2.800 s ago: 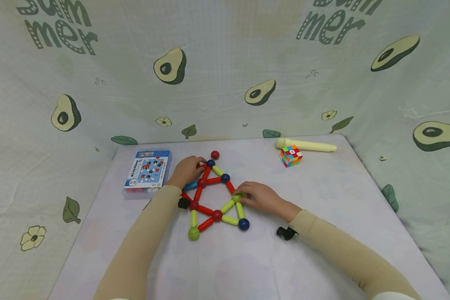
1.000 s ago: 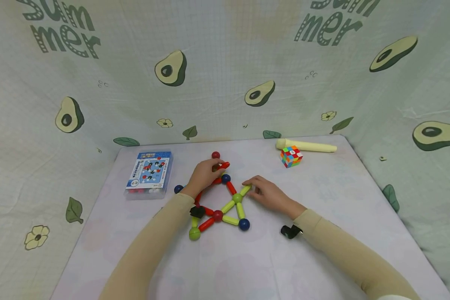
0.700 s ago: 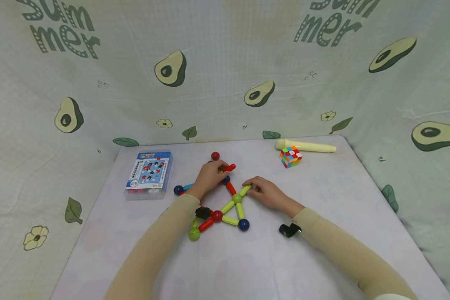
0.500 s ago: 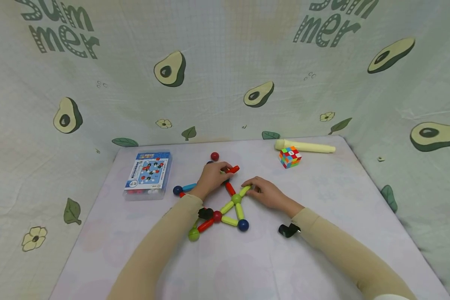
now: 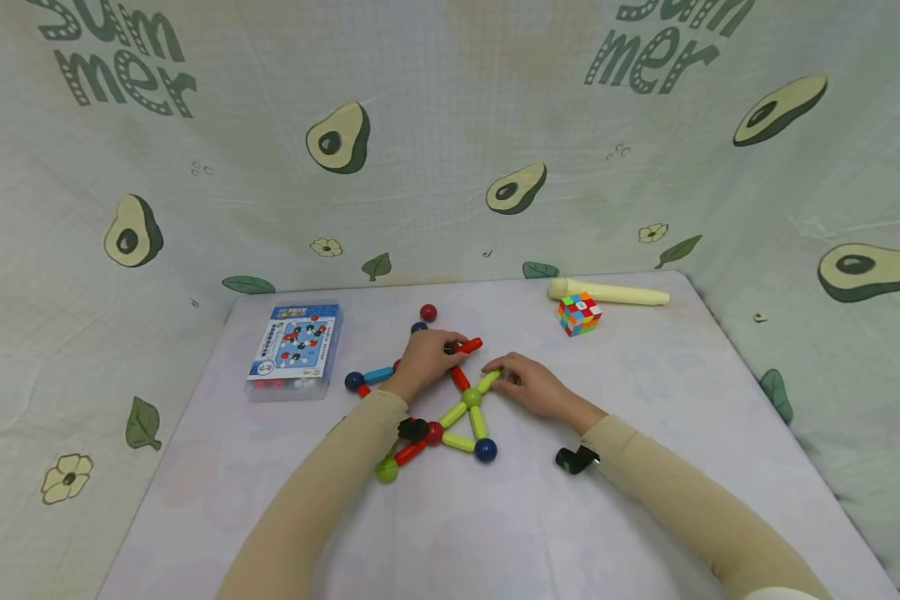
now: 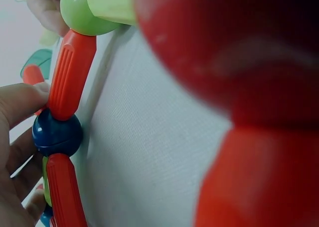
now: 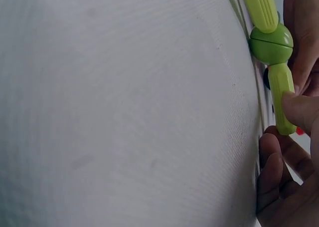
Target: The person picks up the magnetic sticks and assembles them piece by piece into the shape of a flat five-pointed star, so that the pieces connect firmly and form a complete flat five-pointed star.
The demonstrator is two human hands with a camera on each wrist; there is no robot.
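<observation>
Left hand (image 5: 422,363) pinches one red rod (image 5: 467,345), right hand (image 5: 534,387) pinches one green rod (image 5: 489,381); one cube (image 5: 580,312), one box (image 5: 295,347) on pale table (image 5: 645,433), avocado-print curtain (image 5: 450,142) behind.

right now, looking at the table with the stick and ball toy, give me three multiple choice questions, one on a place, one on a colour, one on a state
1. Where does the puzzle cube lie?
A. on the box
B. just in front of the cream cylinder
C. between the hands

2. What colour is the stick that the right hand touches?
A. light green
B. blue
C. red

3. How is the left hand placed?
A. flat on the box
B. raised off the table
C. fingers curled on a red stick

Answers: 1 B, the cube sits at the far right by the cylinder. 2 A, the right wrist view shows a green stick at the fingertips. 3 C, the red stick's end pokes out past its fingers.
</observation>
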